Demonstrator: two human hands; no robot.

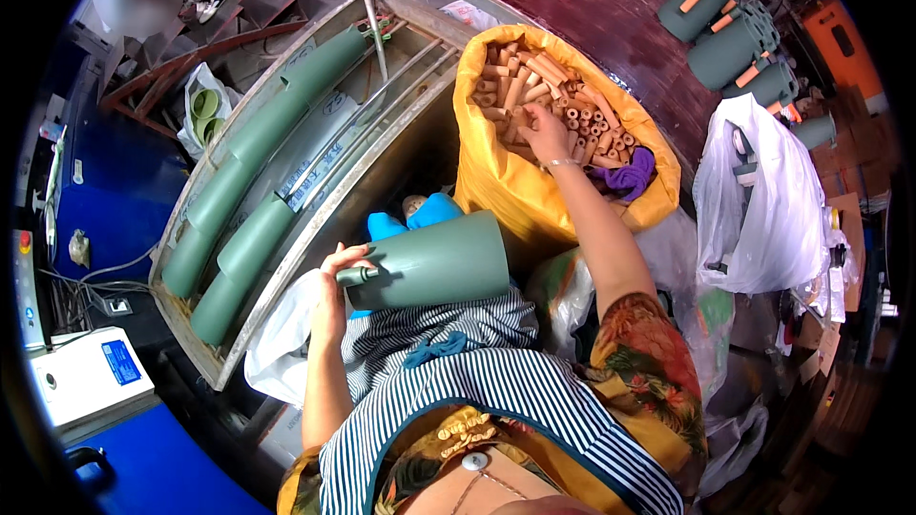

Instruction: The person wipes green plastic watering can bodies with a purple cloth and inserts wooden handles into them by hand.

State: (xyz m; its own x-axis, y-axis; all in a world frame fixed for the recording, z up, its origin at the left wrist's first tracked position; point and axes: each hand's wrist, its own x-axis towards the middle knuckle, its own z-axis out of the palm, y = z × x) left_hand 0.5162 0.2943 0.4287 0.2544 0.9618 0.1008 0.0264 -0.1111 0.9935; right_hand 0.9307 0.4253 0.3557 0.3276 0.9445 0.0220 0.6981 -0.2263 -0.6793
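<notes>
My left hand (336, 292) is closed on a green metal cylinder (439, 260), with the fingers around the short stub at its left end. The cylinder lies sideways over my lap, its wider end to the right. My right hand (547, 136) reaches into a yellow sack (510, 186) full of short tan tubes (611, 143) with holes through their ends. Its fingers are pinched at a tan tube near the middle of the heap, partly hiding it. A purple cloth (627, 175) lies on the tubes at the sack's right side.
Left of the sack, a worn metal-framed trough (320, 267) holds nested green cylinders (239, 157). More green cylinders with tan handles (730, 48) stand on the dark red table (620, 19) at the right. A white plastic bag (759, 200) hangs nearby. A blue machine (172, 463) stands at lower left.
</notes>
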